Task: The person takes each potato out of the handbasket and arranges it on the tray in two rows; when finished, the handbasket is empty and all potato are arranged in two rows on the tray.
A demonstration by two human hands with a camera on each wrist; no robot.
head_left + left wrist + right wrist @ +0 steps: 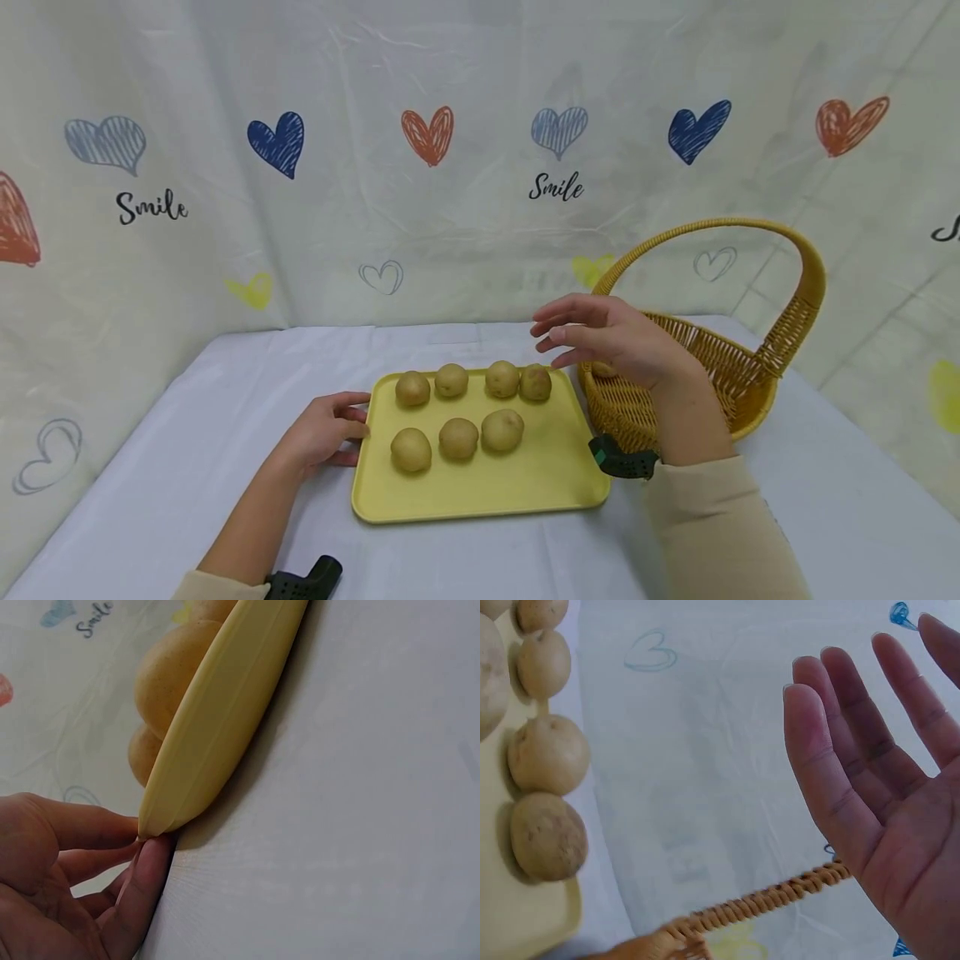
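Several potatoes [458,438] lie in two rows on a yellow tray [551,483]. At the tray's left edge is my left hand [330,431]; in the left wrist view its thumb [147,874] and index finger pinch the rim. My right hand [611,337] is raised in front of the wicker basket [622,412], palm empty and fingers loosely spread, as the right wrist view also shows. Partly hidden beneath that hand, a potato [602,369] sits inside the basket. The darkest potato [549,836] on the tray lies at its back right corner.
The basket's tall arched handle [720,223] rises at the right. A white cloth [255,375] covers the table, and a pale curtain [480,250] printed with hearts hangs behind it. The basket stands close along the tray's right edge.
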